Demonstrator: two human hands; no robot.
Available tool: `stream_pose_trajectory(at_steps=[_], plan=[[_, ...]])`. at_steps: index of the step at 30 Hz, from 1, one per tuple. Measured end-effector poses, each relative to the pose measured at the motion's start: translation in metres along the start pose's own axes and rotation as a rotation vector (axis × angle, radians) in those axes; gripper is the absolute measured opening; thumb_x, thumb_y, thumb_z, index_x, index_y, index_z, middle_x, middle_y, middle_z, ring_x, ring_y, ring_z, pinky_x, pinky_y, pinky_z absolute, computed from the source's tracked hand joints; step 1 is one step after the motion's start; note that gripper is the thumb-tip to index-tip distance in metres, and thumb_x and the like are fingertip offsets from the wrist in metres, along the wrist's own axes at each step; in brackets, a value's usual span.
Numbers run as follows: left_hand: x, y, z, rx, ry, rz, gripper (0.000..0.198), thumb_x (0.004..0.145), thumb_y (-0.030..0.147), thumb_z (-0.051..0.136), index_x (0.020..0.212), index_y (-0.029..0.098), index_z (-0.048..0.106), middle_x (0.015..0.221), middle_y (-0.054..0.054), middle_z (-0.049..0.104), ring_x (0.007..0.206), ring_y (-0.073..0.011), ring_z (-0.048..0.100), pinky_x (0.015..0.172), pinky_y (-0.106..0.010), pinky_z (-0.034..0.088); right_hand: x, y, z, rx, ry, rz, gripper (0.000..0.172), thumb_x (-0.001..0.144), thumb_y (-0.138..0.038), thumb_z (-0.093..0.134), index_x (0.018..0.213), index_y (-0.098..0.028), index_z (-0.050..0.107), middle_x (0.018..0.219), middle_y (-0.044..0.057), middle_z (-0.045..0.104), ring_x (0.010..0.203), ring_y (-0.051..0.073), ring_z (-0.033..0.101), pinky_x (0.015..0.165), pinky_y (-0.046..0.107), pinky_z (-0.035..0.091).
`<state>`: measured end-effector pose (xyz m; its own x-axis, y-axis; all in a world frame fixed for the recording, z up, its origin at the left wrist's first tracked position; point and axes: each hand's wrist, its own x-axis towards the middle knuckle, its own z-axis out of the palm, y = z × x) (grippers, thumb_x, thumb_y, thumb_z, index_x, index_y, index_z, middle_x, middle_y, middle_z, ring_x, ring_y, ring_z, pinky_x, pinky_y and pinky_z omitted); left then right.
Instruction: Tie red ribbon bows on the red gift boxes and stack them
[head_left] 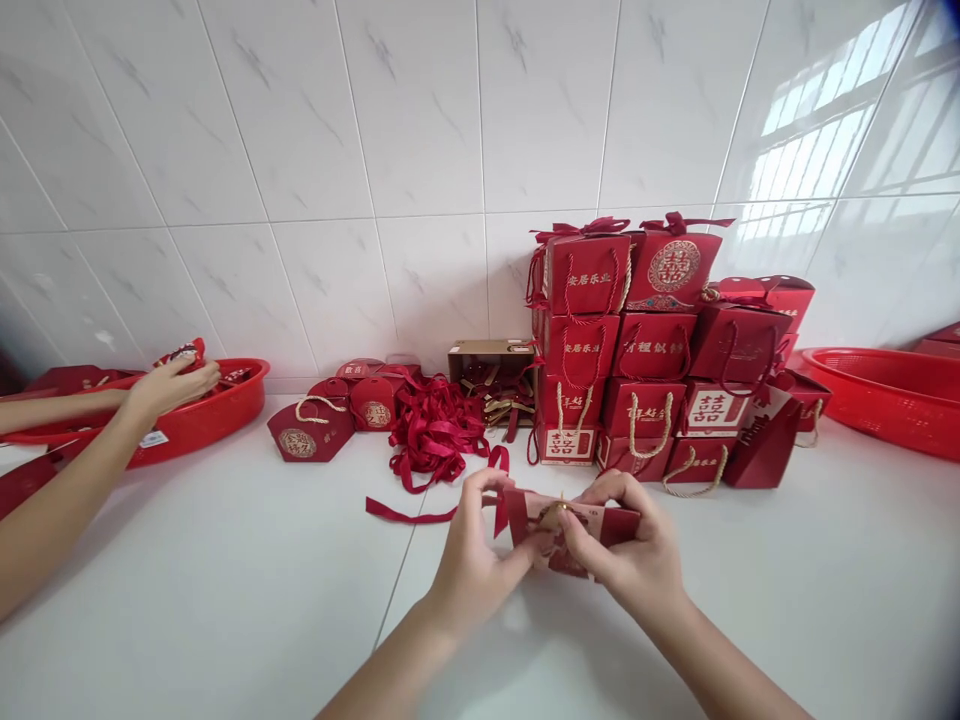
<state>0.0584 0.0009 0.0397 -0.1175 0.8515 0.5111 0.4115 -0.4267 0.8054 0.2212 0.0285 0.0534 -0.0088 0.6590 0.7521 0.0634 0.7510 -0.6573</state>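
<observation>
Both my hands meet at the lower middle over a small red gift box [600, 522] with gold trim. My left hand [480, 555] pinches its left end, where a red ribbon [409, 515] trails off to the left across the white surface. My right hand [637, 550] grips the box's right side, fingers curled over its top. The box is partly hidden by my fingers.
A stack of finished red gift boxes [652, 350] stands against the tiled wall. A heap of red ribbons [435, 430] and a cardboard box [491, 365] lie left of it. Flat red boxes [311, 430] sit nearby. Red baskets [210, 410] [892, 395] flank both sides. Another person's hand [169, 385] reaches into the left basket.
</observation>
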Motion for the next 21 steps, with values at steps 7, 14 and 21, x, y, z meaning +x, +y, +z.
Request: stream_pose_trajectory(at_steps=[7,14,21], plan=[[0.007,0.0,-0.001,-0.016,-0.301,-0.165,0.022,0.085,0.041,0.057,0.089,0.02,0.062,0.077,-0.003,0.066,0.071,-0.0182,0.06,0.065,-0.03,0.046,0.004,0.008,-0.005,-0.161,0.027,-0.102,0.02,0.073,-0.024,0.068,0.071,-0.022,0.048,0.057,-0.004,0.054,0.045,0.01,0.05,0.039,0.022,0.041],[0.007,-0.01,-0.007,0.176,-0.317,-0.148,0.027,0.075,0.042,0.07,0.089,0.02,0.06,0.093,-0.004,0.064,0.084,-0.0189,0.058,0.07,-0.028,0.043,0.014,0.006,-0.014,-0.235,0.182,-0.063,0.02,0.072,-0.023,0.068,0.069,-0.022,0.048,0.056,-0.005,0.052,0.049,0.01,0.049,0.043,0.022,0.04],[0.005,-0.013,0.004,0.138,-0.301,-0.144,0.017,0.083,0.035,0.06,0.086,0.019,0.064,0.077,-0.003,0.064,0.069,-0.0166,0.055,0.061,-0.027,0.04,0.008,0.005,-0.01,-0.18,0.07,-0.097,0.018,0.074,-0.024,0.067,0.072,-0.022,0.049,0.059,-0.004,0.055,0.049,0.011,0.052,0.042,0.022,0.042]])
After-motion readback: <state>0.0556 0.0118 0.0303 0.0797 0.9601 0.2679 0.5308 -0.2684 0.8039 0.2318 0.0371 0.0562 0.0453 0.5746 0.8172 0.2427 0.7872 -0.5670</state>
